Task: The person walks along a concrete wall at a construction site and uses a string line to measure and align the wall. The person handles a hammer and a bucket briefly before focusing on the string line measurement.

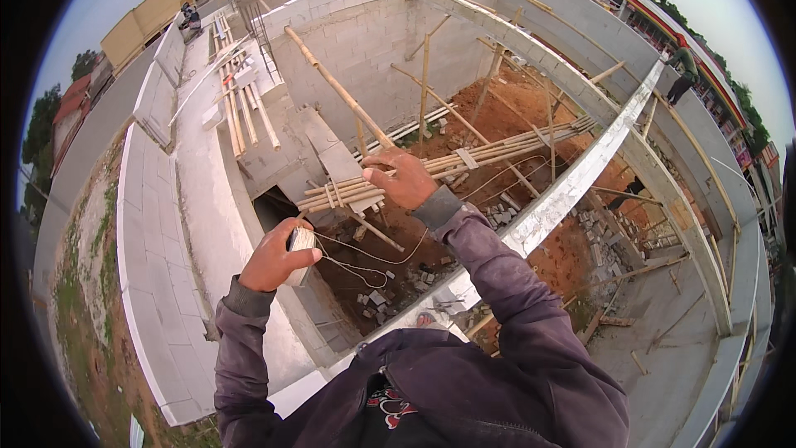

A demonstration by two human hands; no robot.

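the left hand [278,255] is clenched around a small spool [302,242] of pale string, held just out from the person's chest and above the near end of the beam [572,187], the long pale concrete strip that runs from below the hands up toward the far right. thin string [365,259] loops loosely from the spool and sags toward the right hand [404,180]. that hand is raised higher, on the left of the beam, fingers curled with the thumb and forefinger drawn together; the string seems to lead up to them, but whether it is truly pinched there i cannot tell. both arms wear dark purple-grey sleeves [506,282].

left of the beam, far below, lies a pit of red earth [531,99] strewn with grey rubble. a bundle of bamboo poles [448,168] crosses that pit just behind the right hand, its far end reaching toward the beam. more bamboo props [336,87] lean against the grey block wall [365,25] beyond the pit. further left of the beam, a wide block wall top [157,224] runs away from the person, with planks [240,104] stacked at its far end. at the beam's far end a person [683,70] in dark green bends over on the wall.
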